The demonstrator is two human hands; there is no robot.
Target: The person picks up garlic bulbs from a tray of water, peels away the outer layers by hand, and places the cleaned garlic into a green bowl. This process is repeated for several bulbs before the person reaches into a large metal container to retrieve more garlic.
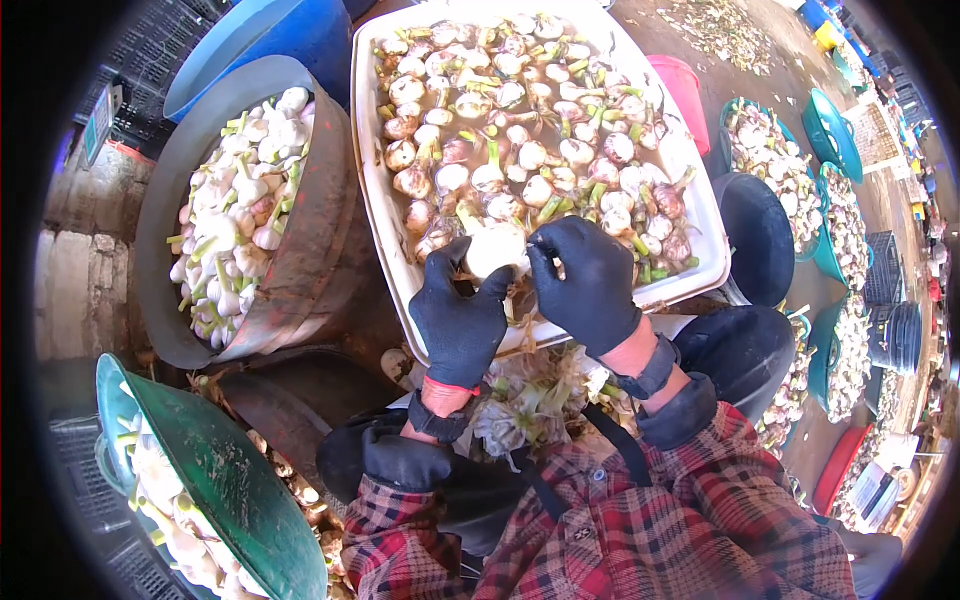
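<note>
In a black glove, my left hand (458, 315) grips a large pale garlic bulb (495, 248), thumb and fingers around its near side. Also gloved in black, my right hand (588, 285) is closed beside the bulb's right side. Its thumb and fingertips are pinched together; what lies between them is too small to make out. Both hands are over the near edge of a white tub (712, 245), where many garlic bulbs (532, 155) with cut green stems sit in murky brown water. Peeled-off skins (525, 400) are heaped below my hands.
Left of the tub stands a dark round tub (165, 250) of clean white garlic, with a blue barrel (240, 45) behind it. A green basket (225, 490) of bulbs tilts at lower left. On the right are a pink bucket (680, 95), a dark bucket (755, 235) and several teal baskets (832, 135).
</note>
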